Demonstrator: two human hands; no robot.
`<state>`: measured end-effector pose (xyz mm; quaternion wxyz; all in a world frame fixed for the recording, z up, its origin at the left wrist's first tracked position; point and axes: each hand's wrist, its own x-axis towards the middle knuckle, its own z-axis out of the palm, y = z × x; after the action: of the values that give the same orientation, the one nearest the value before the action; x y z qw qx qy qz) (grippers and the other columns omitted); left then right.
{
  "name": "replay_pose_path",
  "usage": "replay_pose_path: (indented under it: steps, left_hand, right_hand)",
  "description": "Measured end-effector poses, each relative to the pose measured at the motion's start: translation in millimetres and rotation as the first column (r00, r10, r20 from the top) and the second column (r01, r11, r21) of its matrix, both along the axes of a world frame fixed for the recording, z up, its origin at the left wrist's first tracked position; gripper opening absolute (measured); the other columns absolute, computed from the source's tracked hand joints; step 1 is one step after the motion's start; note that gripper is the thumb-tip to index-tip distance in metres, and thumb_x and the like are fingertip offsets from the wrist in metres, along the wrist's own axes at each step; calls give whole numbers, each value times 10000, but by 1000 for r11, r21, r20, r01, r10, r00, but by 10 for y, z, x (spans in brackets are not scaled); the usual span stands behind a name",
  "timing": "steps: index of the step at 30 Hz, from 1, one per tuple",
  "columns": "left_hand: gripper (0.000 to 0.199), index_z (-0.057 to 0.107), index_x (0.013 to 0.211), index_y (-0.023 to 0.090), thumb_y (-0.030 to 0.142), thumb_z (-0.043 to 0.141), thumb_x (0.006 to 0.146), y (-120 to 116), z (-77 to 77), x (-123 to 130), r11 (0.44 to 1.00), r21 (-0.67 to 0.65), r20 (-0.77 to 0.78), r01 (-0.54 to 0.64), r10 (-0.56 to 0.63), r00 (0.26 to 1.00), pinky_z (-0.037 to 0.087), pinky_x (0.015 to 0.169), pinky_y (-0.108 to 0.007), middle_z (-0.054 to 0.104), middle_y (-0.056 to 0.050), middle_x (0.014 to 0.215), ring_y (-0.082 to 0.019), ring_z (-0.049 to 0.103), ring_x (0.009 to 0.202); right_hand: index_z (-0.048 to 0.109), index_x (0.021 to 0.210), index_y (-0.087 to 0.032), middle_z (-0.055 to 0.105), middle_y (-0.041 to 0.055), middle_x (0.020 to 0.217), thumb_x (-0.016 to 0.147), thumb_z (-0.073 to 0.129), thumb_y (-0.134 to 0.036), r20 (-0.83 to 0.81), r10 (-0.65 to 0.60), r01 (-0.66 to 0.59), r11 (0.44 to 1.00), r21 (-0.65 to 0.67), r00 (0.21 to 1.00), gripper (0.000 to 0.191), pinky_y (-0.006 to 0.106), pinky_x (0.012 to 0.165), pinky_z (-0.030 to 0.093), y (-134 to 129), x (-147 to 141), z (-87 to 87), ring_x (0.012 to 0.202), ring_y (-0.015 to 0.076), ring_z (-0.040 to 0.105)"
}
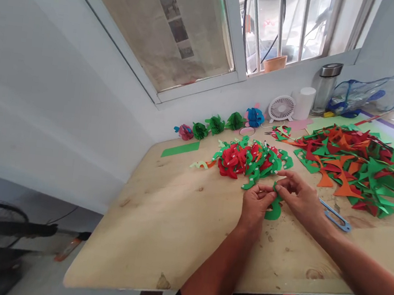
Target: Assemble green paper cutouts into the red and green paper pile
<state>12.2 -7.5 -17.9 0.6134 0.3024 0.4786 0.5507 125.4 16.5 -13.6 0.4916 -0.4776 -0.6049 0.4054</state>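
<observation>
My left hand [255, 205] pinches a curved green paper cut-out [274, 211] just above the wooden table. The fingertips of my right hand [299, 196] close on the upper end of the same piece, where the two hands almost meet. Fingers cover part of the paper there. Beyond my hands lies a heap of red and green paper cut-outs [233, 159], many bearing small white marks. A slim light blue tool with a slotted handle [338, 217] rests beside my right wrist, partly behind it.
Red, orange and green paper scraps [356, 162] pile up at the right. Along the wall stand paper flowers [216, 124], a small white fan [281, 108], a white cylinder [305, 103] and a glass bottle [325, 89]. A green paper strip [180, 150] lies on the wooden table [159, 219].
</observation>
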Motion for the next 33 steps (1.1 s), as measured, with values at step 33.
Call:
replay_pose_path:
  steps: [33]
  left_hand:
    - [193, 681, 795, 127, 263, 690, 658, -40, 19, -24, 988, 120, -185, -97, 118, 976, 402, 451, -176, 662, -34, 649, -107, 587, 528]
  right_hand:
    - [635, 720, -175, 611, 29, 638, 764, 507, -351, 300, -32, -9, 991, 136, 954, 222, 266, 510, 401, 9, 33, 23, 540, 135, 496]
